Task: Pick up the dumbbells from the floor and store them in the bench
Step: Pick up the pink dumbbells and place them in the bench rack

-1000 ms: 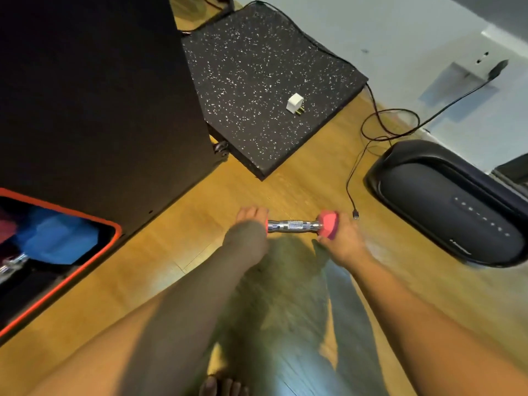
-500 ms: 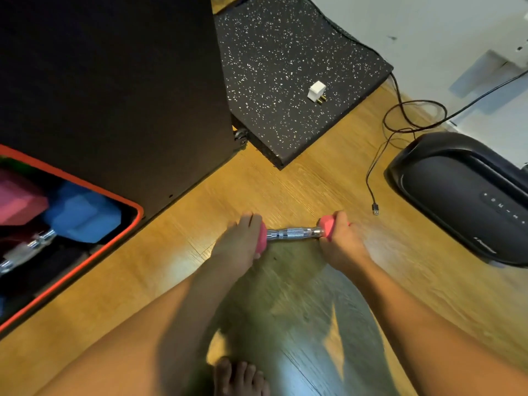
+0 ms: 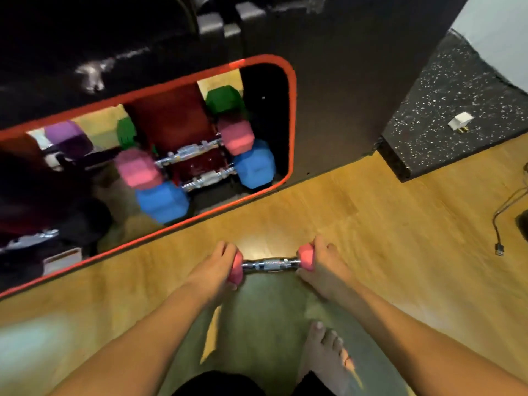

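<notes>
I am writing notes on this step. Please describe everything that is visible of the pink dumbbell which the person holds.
The pink dumbbell has two pink heads, seemingly rubber-coated, joined by a shiny knurled metal bar. It lies level, crosswise to the view. The left hand wraps one head and the right hand the other, so both heads are mostly hidden. Below it is wooden floor, just outside the bench's open compartment.

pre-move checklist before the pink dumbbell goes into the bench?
1. Left hand on one pink head: ok.
2. Right hand on the other head: ok.
3. Pink dumbbell level, chrome handle exposed: ok.
4. Bench opening uncovered: ok.
5. Free slot inside: cannot tell; blue dumbbell and another pink dumbbell already fill the near rack.
6. Bare foot under the load: not ok.
</notes>
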{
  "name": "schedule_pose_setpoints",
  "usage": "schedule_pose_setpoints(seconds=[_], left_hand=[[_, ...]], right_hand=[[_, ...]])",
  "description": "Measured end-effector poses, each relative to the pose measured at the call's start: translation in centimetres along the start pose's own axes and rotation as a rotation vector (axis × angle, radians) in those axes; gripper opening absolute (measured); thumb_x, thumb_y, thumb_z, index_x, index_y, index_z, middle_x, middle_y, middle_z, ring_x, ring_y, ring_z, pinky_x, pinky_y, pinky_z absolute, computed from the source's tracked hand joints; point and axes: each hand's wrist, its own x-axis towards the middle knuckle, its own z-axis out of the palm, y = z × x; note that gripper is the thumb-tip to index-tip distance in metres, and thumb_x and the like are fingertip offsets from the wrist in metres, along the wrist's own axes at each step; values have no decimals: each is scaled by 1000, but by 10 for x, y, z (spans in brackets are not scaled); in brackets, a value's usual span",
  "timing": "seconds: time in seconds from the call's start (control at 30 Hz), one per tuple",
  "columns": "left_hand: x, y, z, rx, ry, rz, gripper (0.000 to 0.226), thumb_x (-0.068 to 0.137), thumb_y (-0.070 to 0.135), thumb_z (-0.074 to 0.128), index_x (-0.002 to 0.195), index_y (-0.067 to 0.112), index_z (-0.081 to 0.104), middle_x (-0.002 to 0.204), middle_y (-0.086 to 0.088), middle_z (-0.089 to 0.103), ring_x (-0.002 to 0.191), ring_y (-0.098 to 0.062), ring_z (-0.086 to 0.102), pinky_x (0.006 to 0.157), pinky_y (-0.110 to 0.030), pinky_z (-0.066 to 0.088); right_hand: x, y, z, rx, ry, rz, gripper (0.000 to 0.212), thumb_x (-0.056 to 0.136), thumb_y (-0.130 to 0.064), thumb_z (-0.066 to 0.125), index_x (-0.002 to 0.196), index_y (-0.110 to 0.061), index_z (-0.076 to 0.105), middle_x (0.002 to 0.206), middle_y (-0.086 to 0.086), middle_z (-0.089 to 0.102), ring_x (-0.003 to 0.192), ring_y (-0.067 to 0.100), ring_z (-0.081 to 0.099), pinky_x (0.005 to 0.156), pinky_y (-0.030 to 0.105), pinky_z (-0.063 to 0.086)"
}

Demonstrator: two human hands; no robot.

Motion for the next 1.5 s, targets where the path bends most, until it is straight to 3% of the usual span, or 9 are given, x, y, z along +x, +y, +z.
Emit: schedule_pose_setpoints(seconds=[0.2, 0.3, 0.4, 0.6, 0.8, 0.97, 1.1, 1.17, 1.5], left_hand=[[-64, -60, 14, -243, 154, -100, 38, 67, 15, 65, 97, 30, 48, 104, 14, 39, 90, -13, 55, 81, -35, 48], [-65, -59, 18, -320, 146, -205, 63, 68, 33, 75, 120, 35, 40, 119, 11, 35, 101, -14, 55, 90, -35, 50], [-61, -59, 13, -461, 126, -327, 84, 64, 43, 83, 133, 30, 37, 121, 9, 44, 98, -10, 57, 82, -27, 51], [-71, -61, 4, -541, 151, -343, 65, 61, 41, 84, 113, 35, 45, 109, 14, 50, 93, -7, 56, 73, -22, 49], [-85, -45, -40, -665, 520, -290, 62, 58, 32, 88, 105, 44, 48, 106, 19, 49, 94, -3, 55, 73, -19, 47], [-100, -20, -120, -688, 807, -189, 77, 67, 29, 87, 132, 32, 45, 116, 16, 46, 105, -2, 52, 82, -19, 46], [-100, -14, -176, -718, 986, -118, 76, 68, 35, 83, 134, 31, 45, 122, 10, 50, 110, -9, 55, 88, -26, 50], [-92, -17, -195, -689, 1033, -145, 71, 65, 41, 80, 127, 26, 50, 117, 2, 56, 103, -15, 60, 84, -31, 53], [-72, -22, -229, -779, 1071, -221, 39, 72, 30, 82, 102, 13, 62, 90, -3, 70, 79, -14, 67, 75, -31, 57]], right_hand=[[0, -48, 41, -55, -139, -68, 48, 76, -35, 73, 105, -25, 36, 104, 9, 50, 93, 32, 58, 81, 38, 50], [8, -52, 41, -99, -163, -51, 57, 74, -41, 76, 110, -21, 37, 106, 10, 53, 93, 28, 57, 78, 33, 47], [10, -52, 40, -102, -185, -46, 59, 74, -41, 77, 112, -21, 38, 99, 4, 52, 83, 20, 53, 61, 26, 39], [4, -57, 30, 16, -150, -111, 52, 74, -32, 81, 113, -28, 47, 99, -4, 61, 79, 3, 57, 55, 13, 39], [0, -97, -20, 120, 107, -262, 65, 72, -29, 81, 129, -29, 50, 110, -6, 58, 92, 10, 56, 73, 19, 41], [-7, -141, -64, 266, 384, -410, 69, 73, -34, 80, 133, -34, 47, 119, -7, 56, 103, 14, 57, 83, 34, 51], [-9, -179, -89, 403, 573, -472, 66, 75, -40, 78, 133, -30, 47, 120, -11, 55, 105, 10, 55, 83, 23, 47], [-5, -197, -98, 443, 606, -490, 66, 78, -41, 76, 136, -28, 46, 120, -11, 53, 106, 6, 52, 82, 17, 43], [26, -232, -117, 415, 597, -536, 39, 83, -46, 70, 98, -16, 52, 98, 10, 62, 88, 28, 59, 75, 42, 49]])
